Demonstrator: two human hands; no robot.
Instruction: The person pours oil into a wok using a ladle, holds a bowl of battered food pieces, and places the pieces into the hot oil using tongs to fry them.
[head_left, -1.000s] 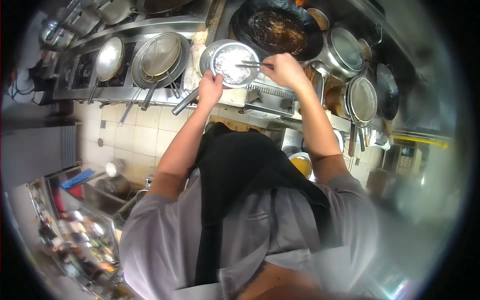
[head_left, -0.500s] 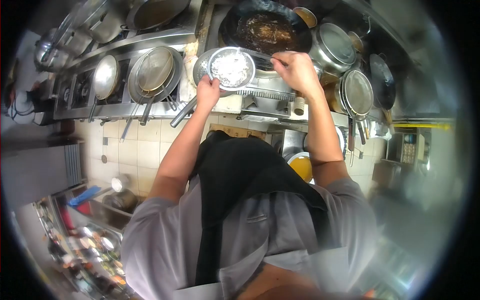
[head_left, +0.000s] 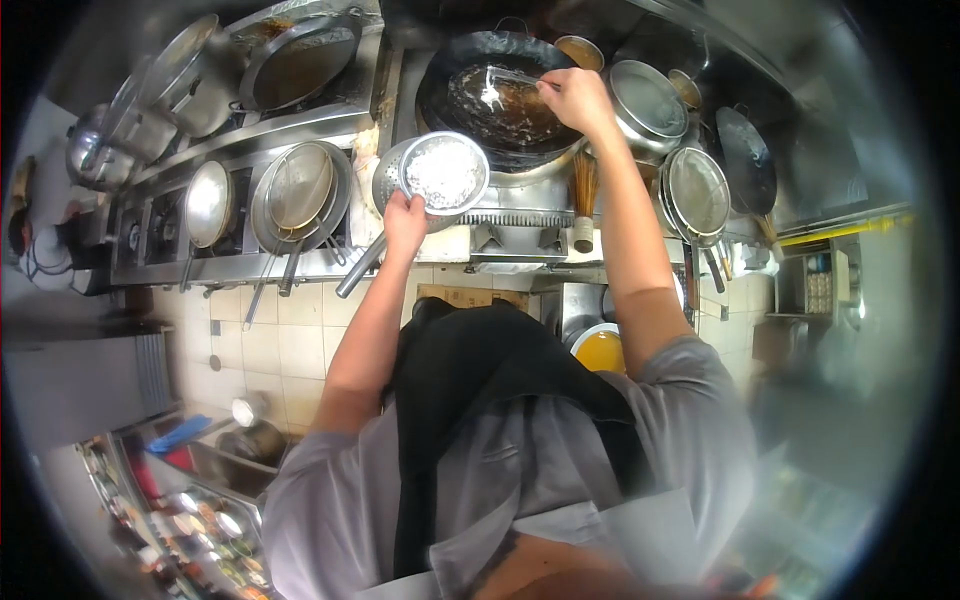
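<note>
My left hand point(head_left: 405, 226) grips the near rim of a round pale bowl point(head_left: 484, 188). Loose white shreds or flakes point(head_left: 440, 170) fill it. Under and beside the bowl lies a perforated ladle point(head_left: 387, 182), its long handle point(head_left: 361, 266) pointing toward me. My right hand point(head_left: 576, 100) is closed around thin metal tongs point(head_left: 520, 77) and reaches over a large dark wok point(head_left: 438, 85). A small white clump point(head_left: 491, 97) shows at the tongs' tip, above dark, shiny liquid. Whether the clump touches the liquid, I cannot tell.
A bamboo brush point(head_left: 584, 200) stands by the wok's near right side. Lidded or strainer-topped pots point(head_left: 650, 100) sit to the right, with wire strainers point(head_left: 700, 190) nearer me. On the left burners rest pans and strainers point(head_left: 300, 185). Below is a container of yellow liquid point(head_left: 600, 350).
My right hand has moved from beside the bowl forward over the wok, carrying a white clump in the tongs. The left hand still holds the bowl, now slightly lower in view.
</note>
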